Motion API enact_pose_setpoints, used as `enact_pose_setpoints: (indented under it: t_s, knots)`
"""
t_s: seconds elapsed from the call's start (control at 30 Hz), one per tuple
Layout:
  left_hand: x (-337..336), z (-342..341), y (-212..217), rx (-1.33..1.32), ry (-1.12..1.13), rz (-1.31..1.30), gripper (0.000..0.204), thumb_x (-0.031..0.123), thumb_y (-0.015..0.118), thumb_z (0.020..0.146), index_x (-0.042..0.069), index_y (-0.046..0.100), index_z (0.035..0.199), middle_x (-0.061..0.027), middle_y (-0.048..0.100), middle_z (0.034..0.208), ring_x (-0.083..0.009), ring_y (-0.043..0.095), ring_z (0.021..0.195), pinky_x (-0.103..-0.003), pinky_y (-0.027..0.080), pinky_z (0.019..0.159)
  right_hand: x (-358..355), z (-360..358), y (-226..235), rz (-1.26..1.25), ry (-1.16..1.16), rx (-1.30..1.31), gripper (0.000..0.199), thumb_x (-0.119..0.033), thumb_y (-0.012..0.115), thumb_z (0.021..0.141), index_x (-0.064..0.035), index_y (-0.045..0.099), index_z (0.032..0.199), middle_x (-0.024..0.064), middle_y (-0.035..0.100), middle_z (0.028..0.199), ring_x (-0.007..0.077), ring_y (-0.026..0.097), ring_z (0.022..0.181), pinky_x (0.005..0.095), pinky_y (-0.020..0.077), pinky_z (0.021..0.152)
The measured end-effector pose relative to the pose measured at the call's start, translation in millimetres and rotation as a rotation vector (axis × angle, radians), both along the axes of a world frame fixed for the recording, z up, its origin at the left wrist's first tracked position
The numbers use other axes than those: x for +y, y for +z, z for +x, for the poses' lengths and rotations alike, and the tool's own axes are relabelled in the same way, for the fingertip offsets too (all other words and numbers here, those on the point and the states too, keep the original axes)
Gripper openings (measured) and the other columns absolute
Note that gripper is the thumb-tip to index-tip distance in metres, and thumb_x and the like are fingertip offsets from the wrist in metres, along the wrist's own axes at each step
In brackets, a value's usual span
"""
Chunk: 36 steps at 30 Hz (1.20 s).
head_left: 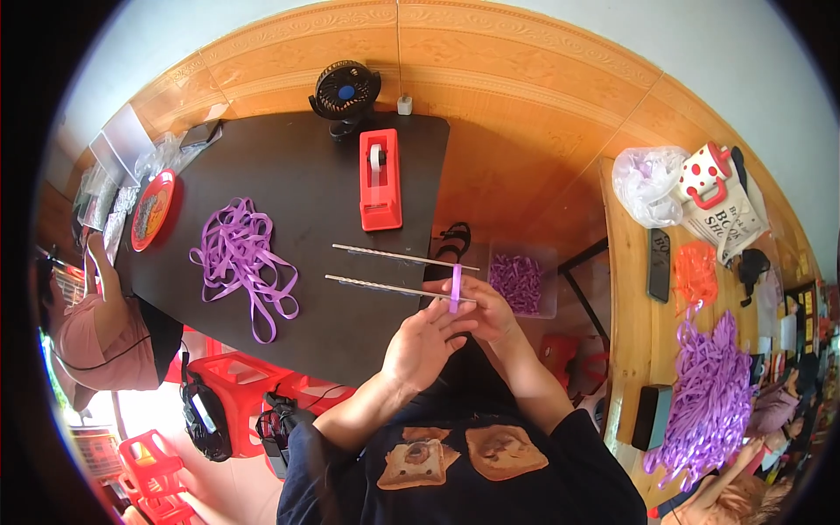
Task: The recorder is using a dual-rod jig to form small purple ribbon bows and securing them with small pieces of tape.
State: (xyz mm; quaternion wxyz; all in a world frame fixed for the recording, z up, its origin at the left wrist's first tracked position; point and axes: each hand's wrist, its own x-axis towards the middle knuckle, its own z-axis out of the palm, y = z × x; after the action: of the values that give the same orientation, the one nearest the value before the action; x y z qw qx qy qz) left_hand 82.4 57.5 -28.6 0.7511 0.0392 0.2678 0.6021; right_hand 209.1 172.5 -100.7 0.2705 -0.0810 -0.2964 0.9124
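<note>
Two thin metal rods, like chopsticks with twisted ends, run nearly parallel from over the black table past its right edge. A purple ribbon spans both rods near their right ends as a narrow upright band. My right hand is closed at the band, its fingers on the ribbon behind and beside the rods. Just below the lower rod, my left hand has its fingers stretched toward the band's lower end; whether they touch it is unclear. A loose purple ribbon pile lies on the table, left of the rods.
On the black table stand a red tape dispenser, a black fan and a red plate. A bin of purple pieces sits beyond the right edge. The wooden table holds more purple ribbon. Another person is at left.
</note>
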Motion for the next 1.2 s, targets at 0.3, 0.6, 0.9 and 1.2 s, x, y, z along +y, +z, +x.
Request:
enact_pose_setpoints:
  t_s: [0.3,0.6,0.9,1.2]
  knots:
    - [-1,-1,-2,0.0,-0.001,0.014,0.042,0.034,0.036,0.098,0.003,0.048,0.125,-0.013,0.052,0.131,-0.0247,0.051,0.113,-0.034,0.037,0.09,-1,1,4,0.092,-0.06,-0.072,0.025,-0.016,0.055,0.095,0.0024,0.056,0.111,0.0229,0.056,0.124,0.0258,0.062,0.105,0.0391,0.0513,0.091]
    - [0,-1,-4,0.016,-0.018,0.01,0.042,0.036,0.039,0.097,0.005,0.048,0.124,-0.0121,0.052,0.132,-0.0244,0.051,0.113,-0.035,0.037,0.091,3,6,-9,0.125,-0.116,-0.145,0.02,-0.015,0.055,0.095,0.0014,0.058,0.105,0.0177,0.06,0.116,0.0225,0.063,0.101,0.0353,0.0508,0.09]
    - [1,1,3,0.036,-0.001,-0.009,0.041,0.035,0.038,0.098,0.004,0.049,0.122,-0.0137,0.052,0.132,-0.0253,0.051,0.113,-0.035,0.038,0.09,1,-8,-3,-0.077,-0.149,-0.015,0.038,-0.004,0.059,0.09,-0.0067,0.047,0.125,0.016,0.062,0.106,0.0263,0.064,0.099,0.0369,0.0531,0.086]
    - [0,-1,-1,0.027,-0.016,0.003,0.039,0.035,0.042,0.097,0.006,0.047,0.123,-0.0124,0.052,0.132,-0.0245,0.052,0.112,-0.036,0.038,0.091,3,-3,4,-0.005,-0.222,-0.092,0.035,0.004,0.057,0.088,-0.0054,0.049,0.12,0.0091,0.063,0.099,0.0208,0.064,0.094,0.0319,0.0527,0.082]
